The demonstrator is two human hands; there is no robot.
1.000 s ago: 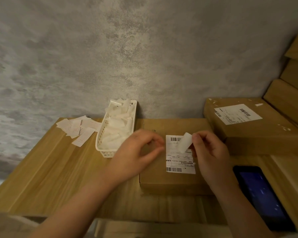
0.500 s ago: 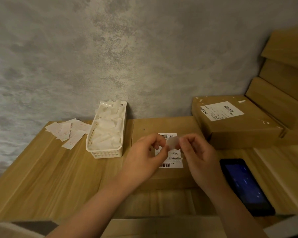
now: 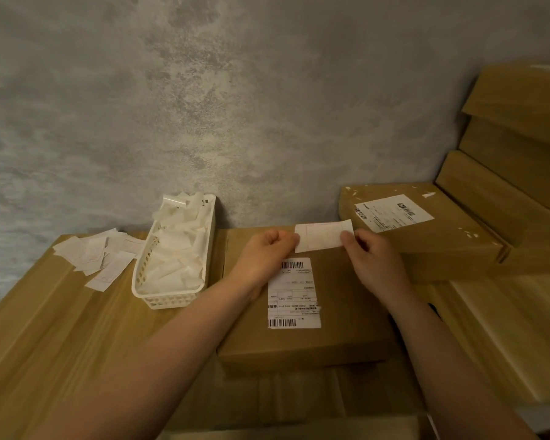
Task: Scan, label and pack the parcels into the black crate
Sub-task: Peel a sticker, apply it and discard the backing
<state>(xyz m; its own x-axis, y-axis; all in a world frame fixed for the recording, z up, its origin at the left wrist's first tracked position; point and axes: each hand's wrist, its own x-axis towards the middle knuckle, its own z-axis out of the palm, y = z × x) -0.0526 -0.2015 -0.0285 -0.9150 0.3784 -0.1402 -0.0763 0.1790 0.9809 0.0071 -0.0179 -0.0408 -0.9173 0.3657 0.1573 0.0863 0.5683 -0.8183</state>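
A flat cardboard parcel (image 3: 346, 306) lies on the wooden table in front of me, with a white barcode shipping label (image 3: 292, 293) stuck on its top. Above its far edge I hold a small white sticker label (image 3: 323, 235) stretched flat between both hands. My left hand (image 3: 267, 252) pinches its left end and my right hand (image 3: 372, 258) pinches its right end. A second, larger parcel (image 3: 426, 242) with its own shipping label (image 3: 394, 212) sits at the back right. No black crate is in view.
A white plastic basket (image 3: 172, 296) full of white paper scraps stands left of the parcel. Loose paper slips (image 3: 99, 258) lie at the table's far left. More cardboard boxes (image 3: 515, 173) are stacked at the right. A grey wall rises behind.
The small sticker was bunched between my fingertips; now it is pulled out flat between both hands and raised toward the parcel's far edge. The phone at the right is hidden behind my right forearm.
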